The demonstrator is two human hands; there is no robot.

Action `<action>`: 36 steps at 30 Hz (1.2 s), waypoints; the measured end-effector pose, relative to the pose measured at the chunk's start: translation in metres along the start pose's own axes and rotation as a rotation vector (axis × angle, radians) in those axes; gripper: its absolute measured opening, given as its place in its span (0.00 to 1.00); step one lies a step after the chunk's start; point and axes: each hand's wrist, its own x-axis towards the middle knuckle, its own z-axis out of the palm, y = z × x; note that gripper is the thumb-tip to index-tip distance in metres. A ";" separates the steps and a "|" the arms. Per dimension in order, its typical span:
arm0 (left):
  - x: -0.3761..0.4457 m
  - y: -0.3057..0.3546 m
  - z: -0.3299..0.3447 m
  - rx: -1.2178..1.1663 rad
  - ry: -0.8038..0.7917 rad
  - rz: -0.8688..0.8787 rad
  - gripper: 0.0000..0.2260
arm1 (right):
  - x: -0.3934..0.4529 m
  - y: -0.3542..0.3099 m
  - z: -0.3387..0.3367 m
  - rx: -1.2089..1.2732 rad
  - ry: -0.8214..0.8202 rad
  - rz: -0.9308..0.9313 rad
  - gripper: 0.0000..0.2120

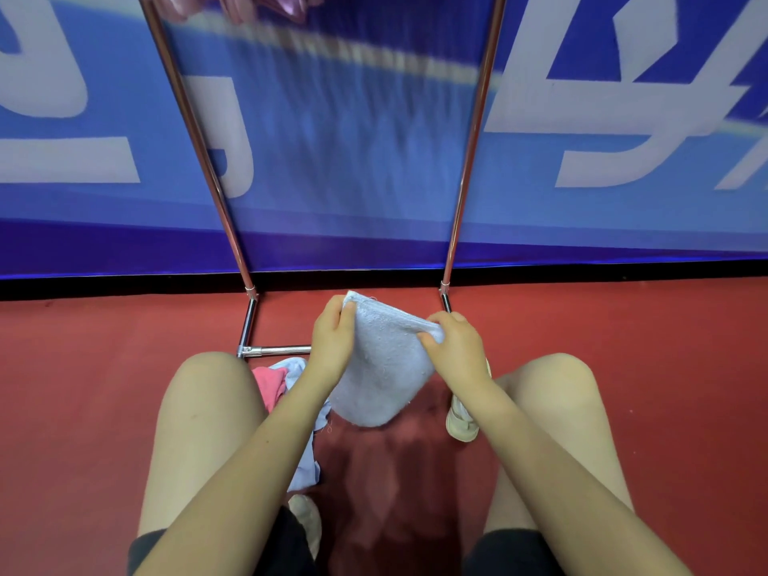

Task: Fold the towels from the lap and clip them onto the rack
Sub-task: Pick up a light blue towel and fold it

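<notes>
A pale blue towel [384,363] hangs folded between my knees, held up by its top edge. My left hand [332,338] pinches its upper left corner and my right hand [457,351] pinches its upper right corner. More towels lie over my left thigh: a pink one [270,384] and a light blue one [305,459] that droops toward the floor. The metal rack [199,143] stands right in front of me, its two uprights rising out of the frame. Pink cloth [249,6] hangs blurred at the top of the rack.
The rack's base bar [274,350] lies on the red floor [83,388] just beyond my left knee. A blue banner wall [353,160] with white lettering stands behind the rack. My sandalled right foot [459,421] rests on the floor under my right forearm.
</notes>
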 end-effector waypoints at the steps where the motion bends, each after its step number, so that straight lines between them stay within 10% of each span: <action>1: 0.000 0.000 0.001 -0.005 0.000 0.011 0.10 | 0.001 0.000 0.002 0.018 0.011 0.015 0.09; 6: 0.004 0.002 -0.002 -0.038 0.075 0.007 0.11 | 0.002 0.000 0.003 0.060 0.095 0.030 0.07; 15: 0.007 0.004 -0.013 -0.046 0.112 -0.001 0.13 | 0.001 -0.011 -0.018 0.877 -0.071 0.258 0.06; 29: -0.004 -0.012 0.016 -0.179 0.122 -0.419 0.15 | 0.000 -0.011 0.005 0.684 -0.008 0.451 0.09; 36: -0.011 0.000 0.029 -0.179 0.140 -0.294 0.10 | 0.003 -0.036 0.024 0.781 -0.014 0.426 0.09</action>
